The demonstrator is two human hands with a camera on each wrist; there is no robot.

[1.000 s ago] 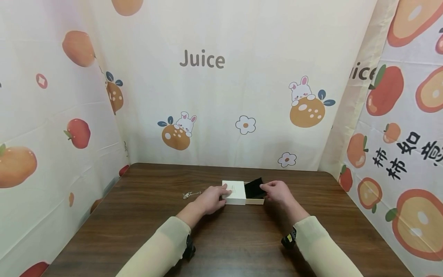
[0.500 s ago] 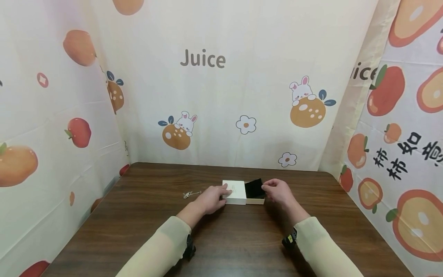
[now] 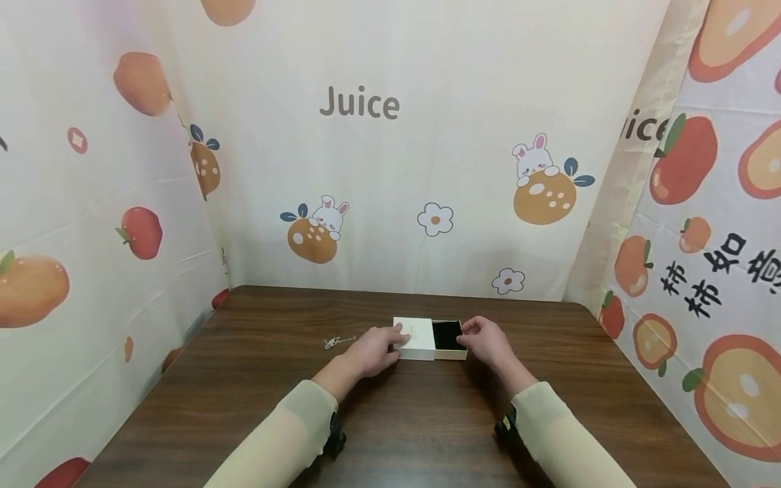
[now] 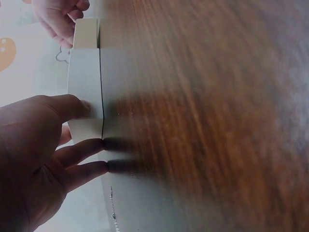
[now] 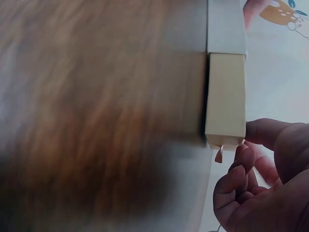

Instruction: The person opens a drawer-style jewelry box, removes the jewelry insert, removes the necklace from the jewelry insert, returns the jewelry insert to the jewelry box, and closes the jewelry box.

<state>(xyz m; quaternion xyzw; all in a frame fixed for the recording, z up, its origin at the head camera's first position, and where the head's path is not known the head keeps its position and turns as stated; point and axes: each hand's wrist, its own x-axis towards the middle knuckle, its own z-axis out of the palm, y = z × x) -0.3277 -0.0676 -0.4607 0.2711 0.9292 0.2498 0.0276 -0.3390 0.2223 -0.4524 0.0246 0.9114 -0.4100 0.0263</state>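
Left of centre on the table, my left hand (image 3: pixel 372 351) grips the white sleeve (image 3: pixel 421 331) of a small slide-out gift box. Its thumb lies along the near side and other fingers are at the left end. The cream drawer (image 3: pixel 451 354) sticks out to the right, with a black pad (image 3: pixel 447 335) lying flat inside. My right hand (image 3: pixel 488 341) is at the drawer's right end, thumb at its upper edge and other fingers loosely bent, with nothing visibly held. A small ribbon tab (image 5: pixel 219 154) hangs from that end. Beyond my left hand lies a silver chain (image 3: pixel 334 343).
The dark wood-grain table (image 3: pixel 421 420) extends around the box on all sides. Fruit-print curtains (image 3: pixel 427 149) hang behind it and along both sides. A dark wrist-worn device (image 3: pixel 334 435) sits under each sleeve cuff.
The black pad, earlier tilted up with its corner between my right fingers, now lies down in the drawer. My right hand has shifted slightly left; my left hand has stayed on the box.
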